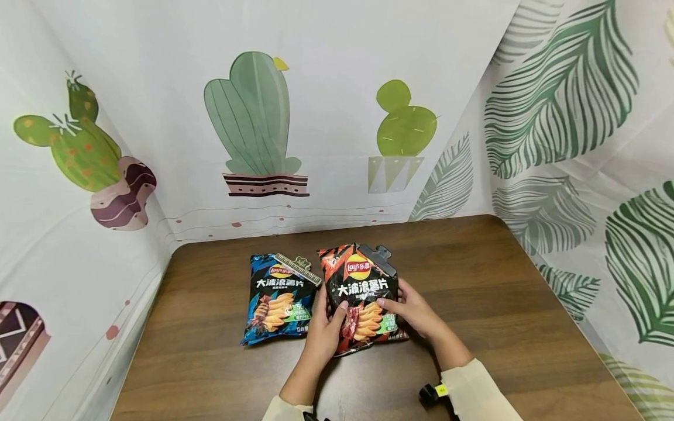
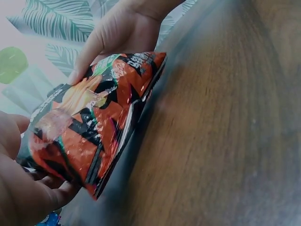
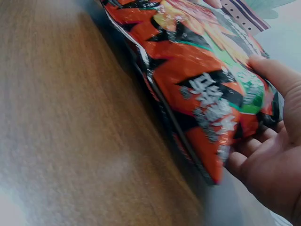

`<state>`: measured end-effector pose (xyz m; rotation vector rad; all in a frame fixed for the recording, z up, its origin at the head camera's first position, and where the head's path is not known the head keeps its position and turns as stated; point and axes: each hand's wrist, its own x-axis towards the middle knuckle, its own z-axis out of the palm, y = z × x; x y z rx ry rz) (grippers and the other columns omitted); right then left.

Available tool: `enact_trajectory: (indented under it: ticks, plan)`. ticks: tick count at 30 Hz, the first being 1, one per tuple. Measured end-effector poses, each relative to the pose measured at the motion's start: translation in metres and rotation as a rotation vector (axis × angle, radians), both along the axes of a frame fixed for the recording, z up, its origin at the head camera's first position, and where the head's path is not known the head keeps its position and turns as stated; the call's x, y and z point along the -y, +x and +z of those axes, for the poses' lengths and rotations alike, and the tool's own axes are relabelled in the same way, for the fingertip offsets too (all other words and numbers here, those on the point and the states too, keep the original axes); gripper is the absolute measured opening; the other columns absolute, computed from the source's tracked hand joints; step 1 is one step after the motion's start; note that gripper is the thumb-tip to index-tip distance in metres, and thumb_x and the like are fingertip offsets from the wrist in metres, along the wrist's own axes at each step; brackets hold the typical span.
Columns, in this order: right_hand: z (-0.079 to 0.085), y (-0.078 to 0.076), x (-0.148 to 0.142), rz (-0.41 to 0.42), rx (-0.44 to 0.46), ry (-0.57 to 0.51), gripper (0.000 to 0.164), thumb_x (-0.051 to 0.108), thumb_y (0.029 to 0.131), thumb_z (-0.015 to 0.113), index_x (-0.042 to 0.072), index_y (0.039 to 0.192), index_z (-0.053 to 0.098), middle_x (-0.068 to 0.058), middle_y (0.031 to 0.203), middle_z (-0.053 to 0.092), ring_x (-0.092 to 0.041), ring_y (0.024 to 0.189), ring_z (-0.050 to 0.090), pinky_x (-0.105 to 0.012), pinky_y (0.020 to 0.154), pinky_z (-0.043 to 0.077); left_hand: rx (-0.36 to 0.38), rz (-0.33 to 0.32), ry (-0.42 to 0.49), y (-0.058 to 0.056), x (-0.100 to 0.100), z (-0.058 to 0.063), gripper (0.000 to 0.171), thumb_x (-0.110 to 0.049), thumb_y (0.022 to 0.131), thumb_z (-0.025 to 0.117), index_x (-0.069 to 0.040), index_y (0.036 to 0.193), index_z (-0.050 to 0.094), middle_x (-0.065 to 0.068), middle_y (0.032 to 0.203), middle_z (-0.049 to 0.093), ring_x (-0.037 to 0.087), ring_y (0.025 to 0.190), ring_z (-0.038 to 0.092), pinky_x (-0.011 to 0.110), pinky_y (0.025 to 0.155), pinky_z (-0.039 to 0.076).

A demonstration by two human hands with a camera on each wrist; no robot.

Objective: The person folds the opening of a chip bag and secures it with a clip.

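Both hands hold a red and black Lay's chip bag (image 1: 344,295) by its sides, with its printed front facing up toward the head camera. My left hand (image 1: 323,334) grips the left side, thumb on the front and fingers behind. On the opposite side my right hand (image 1: 421,313) grips it the same way, and in the right wrist view its fingers (image 3: 258,146) curl under the bag. A dark grey clip (image 1: 380,257) is clamped on the bag's upper right corner. The bag's lower edge is close over the table in both wrist views.
Left of the held bag, a blue and black Lay's bag (image 1: 258,318) lies on the wooden table (image 1: 210,374). A ruler-patterned clip (image 1: 297,269) sits across its upper right corner. White cloth (image 1: 337,117) printed with cacti and leaves hangs behind the table.
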<state>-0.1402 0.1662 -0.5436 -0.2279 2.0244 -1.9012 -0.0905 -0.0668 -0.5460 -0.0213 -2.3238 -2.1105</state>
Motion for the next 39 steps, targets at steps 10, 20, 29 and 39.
enact_trajectory:
  ticks: [10,20,29,39]
  plan:
    - [-0.005,-0.004,0.004,-0.159,0.057,-0.069,0.051,0.014,0.095,0.070,0.002,0.137,0.043,-0.010,0.112,0.069,-0.016,0.087,0.072,-0.035,0.076,0.061,0.082,-0.021,-0.041,0.005,-0.006,0.000,0.078,-0.040,0.104,0.054,-0.024,0.164,0.006,0.016,0.167,0.023,0.034,0.146,0.040,0.053,0.117,0.036]
    - [-0.010,-0.009,0.006,-0.271,0.097,-0.067,0.050,0.018,0.096,0.070,0.003,0.136,0.043,-0.009,0.111,0.069,-0.016,0.086,0.072,-0.034,0.077,0.061,0.080,-0.002,-0.152,0.009,-0.009,-0.005,0.077,-0.043,0.103,0.055,-0.012,0.163,0.018,0.022,0.164,0.027,0.039,0.150,0.031,0.056,0.120,0.029]
    - [-0.011,-0.014,0.006,-0.317,0.119,-0.059,0.053,0.024,0.097,0.068,0.003,0.139,0.042,-0.013,0.119,0.068,-0.014,0.088,0.071,-0.031,0.078,0.060,0.076,-0.011,-0.222,0.012,-0.012,-0.008,0.073,-0.040,0.103,0.056,-0.009,0.161,0.025,0.019,0.163,0.031,0.036,0.151,0.030,0.057,0.120,0.029]
    - [-0.008,-0.018,0.003,-0.246,0.118,0.019,0.069,0.027,0.098,0.067,0.005,0.154,0.032,-0.024,0.143,0.055,-0.023,0.112,0.066,-0.027,0.087,0.057,0.069,-0.019,-0.240,0.012,-0.011,-0.011,0.074,-0.038,0.101,0.059,-0.008,0.160,0.026,0.019,0.163,0.033,0.036,0.150,0.033,0.058,0.120,0.029]
